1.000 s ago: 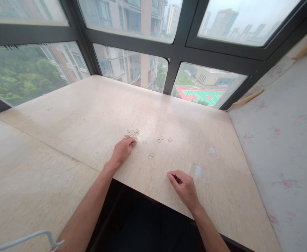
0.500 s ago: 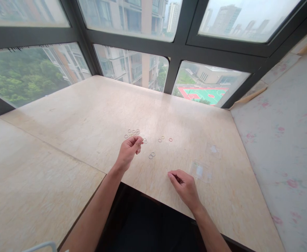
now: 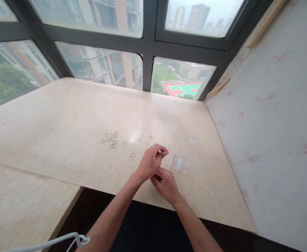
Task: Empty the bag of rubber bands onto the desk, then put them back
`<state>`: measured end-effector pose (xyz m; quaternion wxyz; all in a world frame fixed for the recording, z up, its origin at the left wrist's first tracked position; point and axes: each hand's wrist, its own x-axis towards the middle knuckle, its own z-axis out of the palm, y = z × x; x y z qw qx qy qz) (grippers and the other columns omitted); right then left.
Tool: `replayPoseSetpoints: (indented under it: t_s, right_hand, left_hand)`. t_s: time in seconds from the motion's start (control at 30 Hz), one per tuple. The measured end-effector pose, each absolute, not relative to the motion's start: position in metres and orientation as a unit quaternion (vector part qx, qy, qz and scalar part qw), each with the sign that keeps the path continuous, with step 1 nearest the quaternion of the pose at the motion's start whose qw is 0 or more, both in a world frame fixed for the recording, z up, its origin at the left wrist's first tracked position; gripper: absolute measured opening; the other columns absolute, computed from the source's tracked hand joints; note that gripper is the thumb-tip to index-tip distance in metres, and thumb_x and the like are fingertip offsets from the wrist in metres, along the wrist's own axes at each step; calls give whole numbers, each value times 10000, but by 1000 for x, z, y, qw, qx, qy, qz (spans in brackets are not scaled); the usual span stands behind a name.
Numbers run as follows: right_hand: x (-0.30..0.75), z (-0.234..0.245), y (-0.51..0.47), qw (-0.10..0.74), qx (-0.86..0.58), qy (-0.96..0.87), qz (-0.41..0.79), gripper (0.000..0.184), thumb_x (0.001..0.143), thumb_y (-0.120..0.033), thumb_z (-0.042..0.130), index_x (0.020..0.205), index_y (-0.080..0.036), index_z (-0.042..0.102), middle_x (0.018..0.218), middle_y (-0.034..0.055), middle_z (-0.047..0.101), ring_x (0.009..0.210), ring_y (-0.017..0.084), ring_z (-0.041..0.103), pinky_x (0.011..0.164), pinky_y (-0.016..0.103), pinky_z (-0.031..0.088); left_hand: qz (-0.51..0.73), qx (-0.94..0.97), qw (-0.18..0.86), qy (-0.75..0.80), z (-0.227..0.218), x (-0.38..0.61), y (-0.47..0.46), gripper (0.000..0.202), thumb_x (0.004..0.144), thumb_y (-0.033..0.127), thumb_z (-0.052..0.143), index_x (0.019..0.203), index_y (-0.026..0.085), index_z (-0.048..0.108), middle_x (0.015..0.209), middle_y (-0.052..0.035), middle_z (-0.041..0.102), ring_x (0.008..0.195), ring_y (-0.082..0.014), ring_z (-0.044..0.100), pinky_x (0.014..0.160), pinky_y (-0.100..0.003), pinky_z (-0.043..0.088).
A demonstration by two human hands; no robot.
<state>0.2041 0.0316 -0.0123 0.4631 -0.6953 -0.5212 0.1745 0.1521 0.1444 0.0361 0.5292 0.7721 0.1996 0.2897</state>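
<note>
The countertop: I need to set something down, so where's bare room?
Bare countertop lies between the rings and window frame, and between the clear plastic case and floral wall. Crowded: among the rings and around left hand and right hand.

Thin, small rings (image 3: pixel 111 146) lie flat in a loose cluster on the left of the surface (image 3: pixel 64 115), several overlapping; most look silvery or grey, a few yellowish or reddish. To their right lies a single grey ring (image 3: pixel 124 144), apart from the rest. Nearer, two grey rings (image 3: pixel 131 158) touch each other. Farther right, a yellow ring (image 3: pixel 143 136) sits just beyond a greyish ring (image 3: pixel 140 140), with a red ring (image 3: pixel 151 137) to their right. Right of all these lies a clear plastic case (image 3: pixel 185 168), a pale patch within and a small green spot toward its far left corner. Beyond it, slightly right, lies another clear plastic piece (image 3: pixel 191 140) with an irregular whitish patch.
</note>
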Motion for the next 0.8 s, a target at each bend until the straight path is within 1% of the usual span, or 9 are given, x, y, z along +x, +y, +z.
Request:
replayPoseSetpoints:
  t_s: [0.07,0.13,0.2,0.33,0.4,0.5,0.63,0.7,0.8]
  right_hand:
    - [204,-15,31,476,-696,-513,161,221,818,-182,519,608,-171,588,600,11,581,543,112,473,516,245,326]
    - [204,-17,31,484,-697,-503,165,252,811,-189,526,562,-170,564,553,8,560,512,108,443,497,253,300]
    - [204,-17,31,489,-689,-504,178,253,822,-193,525,575,-170,580,561,10,573,520,110,453,506,257,309]
    - [203,-15,32,485,-680,-524,165,229,839,-191,522,636,-169,624,610,19,603,550,118,489,525,267,322]
    - [203,-16,32,472,-687,-530,157,232,839,-189,527,631,-168,628,605,21,601,546,120,492,519,269,318]
    - [203,-17,32,460,-689,-537,157,226,845,-193,541,644,-171,642,626,25,614,569,127,517,534,269,342]
    - [204,-13,31,462,-685,-535,173,210,881,-217,536,727,-179,674,689,25,637,628,134,551,580,261,388]
    - [204,-9,31,463,-682,-533,188,203,897,-221,527,777,-186,687,730,22,653,664,134,572,615,255,412]
    - [204,-6,29,457,-684,-531,202,187,900,-216,534,814,-194,699,757,15,667,685,133,584,647,257,421]
  left_hand:
    - [270,819,486,144,30,169,142,124,884,165,501,837,181,614,892,-54,616,798,-157,559,721,-288,447]
    - [245,852,452,96,23,185,143,151,896,154,482,852,184,623,929,-55,604,810,-154,560,736,-289,449]
    - [215,888,402,62,17,197,146,190,902,138,459,866,185,640,959,-49,597,789,-146,556,716,-279,440]
    - [148,949,279,28,11,208,154,279,867,70,427,845,192,677,963,-37,591,663,-122,504,620,-269,385]
    - [130,958,253,17,9,209,156,305,864,60,423,837,197,694,966,-38,593,637,-116,489,607,-270,373]
    - [150,945,289,14,9,204,157,293,897,86,445,889,207,712,996,-44,604,674,-119,523,639,-268,399]
    - [247,894,372,50,10,188,160,188,939,178,509,980,189,693,971,-57,616,802,-137,574,715,-260,439]
    - [284,875,384,77,8,174,165,170,948,197,514,985,178,679,933,-55,616,810,-134,573,716,-253,442]
    - [301,866,379,127,0,146,174,153,949,194,516,974,172,665,893,-46,612,780,-126,563,684,-243,436]
